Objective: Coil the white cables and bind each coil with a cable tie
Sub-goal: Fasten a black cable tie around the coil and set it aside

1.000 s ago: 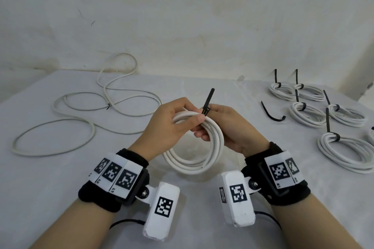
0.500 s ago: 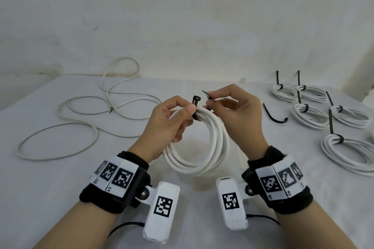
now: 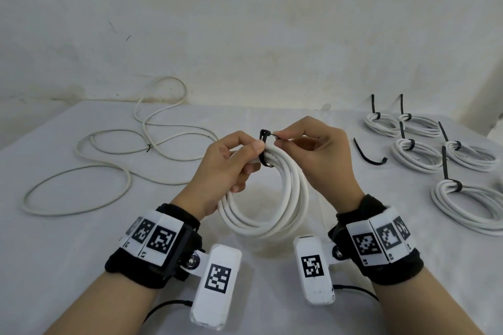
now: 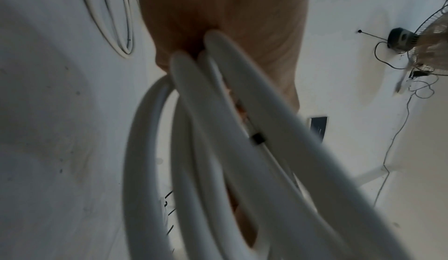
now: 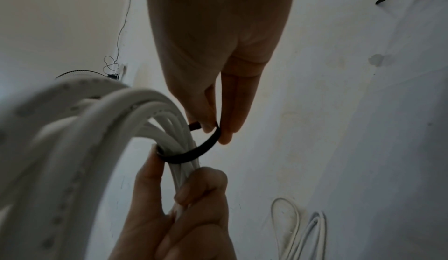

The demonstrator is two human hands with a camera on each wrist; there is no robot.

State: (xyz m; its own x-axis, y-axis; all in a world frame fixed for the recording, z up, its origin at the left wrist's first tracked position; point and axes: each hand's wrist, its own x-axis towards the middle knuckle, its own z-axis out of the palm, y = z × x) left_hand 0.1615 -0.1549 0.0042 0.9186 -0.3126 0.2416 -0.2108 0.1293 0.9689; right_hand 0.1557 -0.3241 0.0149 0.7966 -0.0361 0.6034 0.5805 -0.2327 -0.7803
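A coil of white cable (image 3: 268,198) hangs upright above the white bench (image 3: 68,239), held at its top between both hands. A black cable tie (image 3: 263,148) loops around the gathered strands there. The left hand (image 3: 226,171) grips the strands, thumb pressed beside the tie. The right hand (image 3: 321,155) pinches the tie's free end between thumb and forefinger. Left lies a loose white cable (image 3: 109,149). Right sit five tied coils (image 3: 419,152) and a spare black tie (image 3: 367,155).
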